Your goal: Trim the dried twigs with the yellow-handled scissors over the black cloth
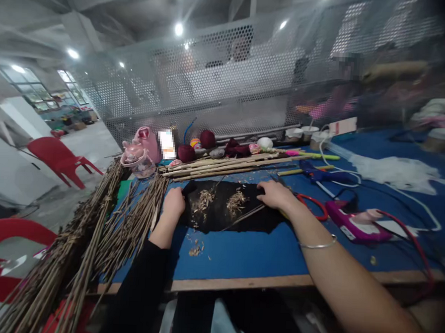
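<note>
A black cloth [220,216] lies on the blue tabletop, with two small heaps of wood shavings [237,202] on it. My left hand [174,201] is closed on the cloth's left edge. At the upper right part of the cloth, my right hand [275,194] has its fingers bent onto the fabric; its fingertips are partly blurred. A thin stick [244,216] lies across the cloth near my right hand. More wood chips [196,248] are scattered on the table just in front of the cloth.
Bundles of thin sticks [133,226] cover the left side. Behind the cloth lie long peeled sticks [215,166] and dark red yarn balls [207,139]. A glue gun [321,172], a magenta power strip [353,225] and cables occupy the right. A perforated metal screen [212,86] stands behind.
</note>
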Demonstrator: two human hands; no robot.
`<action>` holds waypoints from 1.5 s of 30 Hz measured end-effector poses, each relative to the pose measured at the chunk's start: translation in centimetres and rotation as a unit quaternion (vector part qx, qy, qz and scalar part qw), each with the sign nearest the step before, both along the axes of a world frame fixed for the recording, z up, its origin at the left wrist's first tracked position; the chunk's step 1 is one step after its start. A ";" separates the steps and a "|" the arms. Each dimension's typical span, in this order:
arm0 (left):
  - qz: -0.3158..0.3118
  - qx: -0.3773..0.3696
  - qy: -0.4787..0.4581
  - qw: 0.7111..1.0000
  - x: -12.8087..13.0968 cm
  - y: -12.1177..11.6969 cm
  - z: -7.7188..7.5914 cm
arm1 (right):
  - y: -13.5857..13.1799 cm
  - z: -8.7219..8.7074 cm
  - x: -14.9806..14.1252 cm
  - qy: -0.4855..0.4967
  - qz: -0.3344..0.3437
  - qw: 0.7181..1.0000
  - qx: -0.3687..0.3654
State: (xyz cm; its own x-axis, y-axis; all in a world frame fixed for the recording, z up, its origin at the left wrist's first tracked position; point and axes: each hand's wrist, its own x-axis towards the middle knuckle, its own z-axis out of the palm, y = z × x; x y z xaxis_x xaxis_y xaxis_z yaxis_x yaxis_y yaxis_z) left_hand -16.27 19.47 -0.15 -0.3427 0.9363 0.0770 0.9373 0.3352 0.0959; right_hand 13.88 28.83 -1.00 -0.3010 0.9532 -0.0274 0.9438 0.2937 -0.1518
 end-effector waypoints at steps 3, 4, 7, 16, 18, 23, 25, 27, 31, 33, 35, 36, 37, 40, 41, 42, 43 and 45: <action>-0.002 0.006 -0.018 1.000 0.0 -1.2 0.0 | 0.3 -0.4 -0.2 0.006 -0.009 1.000 0.007; -0.001 0.003 -0.021 1.000 -0.1 -1.6 -0.1 | 0.5 -0.5 -0.3 0.008 -0.012 1.000 0.009; 0.013 0.007 -0.033 0.999 -0.7 -2.5 -0.4 | 0.9 -0.6 -0.3 0.026 -0.012 0.999 0.023; 0.065 0.164 -0.053 0.983 1.4 -7.4 2.0 | -0.9 1.7 0.1 0.179 0.227 0.947 -0.139; 0.011 0.086 -0.138 0.987 3.0 -10.2 1.9 | -1.3 1.7 0.1 0.176 0.256 0.933 -0.182; -0.064 0.019 -0.184 0.981 6.3 -14.5 -0.4 | -1.3 0.9 -0.3 0.128 0.247 0.948 -0.152; -0.069 0.022 -0.180 0.981 6.8 -14.6 -1.0 | -1.1 0.7 -0.4 0.109 0.246 0.952 -0.145; -0.074 0.028 -0.189 0.979 6.9 -14.3 -1.3 | -0.9 0.6 -0.4 0.107 0.249 0.952 -0.141; -0.089 0.043 -0.186 0.977 6.7 -14.0 -1.5 | -0.8 0.4 -0.4 0.115 0.240 0.952 -0.152; -0.098 0.049 -0.169 0.980 6.7 -14.0 -1.8 | -0.8 0.3 -0.4 0.107 0.233 0.951 -0.173; -0.100 0.052 -0.158 0.981 6.8 -14.0 -2.0 | -0.8 0.3 -0.4 0.099 0.226 0.950 -0.192; -0.098 0.051 -0.156 0.982 6.8 -13.9 -2.1 | -0.9 0.4 -0.3 0.099 0.222 0.950 -0.196; -0.094 0.048 -0.158 0.982 6.8 -13.8 -2.1 | -0.9 0.5 -0.2 0.102 0.219 0.950 -0.198; -0.095 0.041 -0.193 0.976 6.6 -13.6 -1.6 | -1.0 1.0 0.0 0.126 0.224 0.946 -0.196; -0.101 0.046 -0.213 0.971 6.5 -13.4 -1.2 | -1.0 1.2 0.1 0.138 0.229 0.945 -0.189; -0.108 0.059 -0.230 0.965 6.4 -13.1 -0.8 | -1.1 1.5 0.1 0.152 0.233 0.944 -0.178; -0.114 0.079 -0.244 0.960 6.3 -12.7 -0.4 | -1.1 1.7 0.0 0.167 0.236 0.944 -0.160; -0.114 0.136 -0.249 0.952 6.1 -11.5 0.5 | -1.2 1.9 -0.3 0.197 0.233 0.946 -0.110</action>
State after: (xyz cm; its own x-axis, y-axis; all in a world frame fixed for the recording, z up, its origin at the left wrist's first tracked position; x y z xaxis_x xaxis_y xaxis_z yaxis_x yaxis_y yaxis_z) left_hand -10.16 7.97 0.35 -0.1901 0.9592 0.2092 0.7986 0.0271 0.6012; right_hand 13.63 27.63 0.94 -0.7148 0.6993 -0.0078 0.5780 0.5845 -0.5695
